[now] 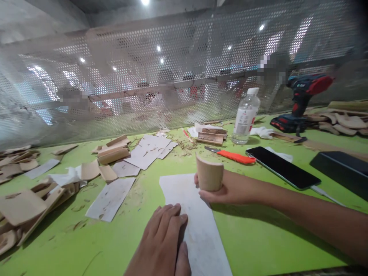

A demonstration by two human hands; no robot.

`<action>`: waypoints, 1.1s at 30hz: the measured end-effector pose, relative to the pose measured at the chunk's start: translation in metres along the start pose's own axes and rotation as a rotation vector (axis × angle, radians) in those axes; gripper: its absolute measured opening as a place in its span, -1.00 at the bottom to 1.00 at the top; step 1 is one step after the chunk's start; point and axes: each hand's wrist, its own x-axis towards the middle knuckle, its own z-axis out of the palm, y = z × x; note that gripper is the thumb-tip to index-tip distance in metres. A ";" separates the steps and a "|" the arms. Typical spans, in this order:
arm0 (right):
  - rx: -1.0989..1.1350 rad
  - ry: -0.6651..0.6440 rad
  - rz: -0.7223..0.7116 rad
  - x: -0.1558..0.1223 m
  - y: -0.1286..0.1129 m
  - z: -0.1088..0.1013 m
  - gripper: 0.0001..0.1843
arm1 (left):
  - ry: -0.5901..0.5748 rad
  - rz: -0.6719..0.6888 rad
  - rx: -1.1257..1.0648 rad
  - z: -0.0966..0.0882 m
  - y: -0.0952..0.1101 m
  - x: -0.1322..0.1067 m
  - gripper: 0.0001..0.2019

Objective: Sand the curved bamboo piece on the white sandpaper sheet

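A curved piece of pale bamboo stands upright in my right hand, the thumb in front of its base and the fingers mostly hidden behind it. It is held over the right edge of a long white sheet of paper. My left hand lies on the sheet's left edge, palm down, fingers close together and gently bent, thumb apart. Beyond my right hand lies a utility knife with an orange handle and its blade out.
Bamboo pieces pile up at the left, with paper scraps beside them. A water bottle, a phone, a black box and a cordless drill stand or lie rightward. Perforated metal screen closes the back.
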 end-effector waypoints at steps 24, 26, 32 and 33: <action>0.038 -0.087 -0.069 0.000 0.002 0.004 -0.68 | -0.106 -0.037 -0.007 0.009 0.002 0.012 -0.54; 0.005 -0.002 -0.034 0.001 0.002 0.004 -0.70 | -0.105 -0.033 -0.006 0.006 0.002 0.011 -0.61; 0.096 -0.059 -0.021 0.001 0.001 0.001 -0.69 | -0.056 -0.054 -0.012 0.003 0.002 0.007 -0.51; 0.111 -0.058 -0.009 0.001 0.001 0.001 -0.67 | -0.055 -0.048 -0.015 0.003 0.002 0.007 -0.51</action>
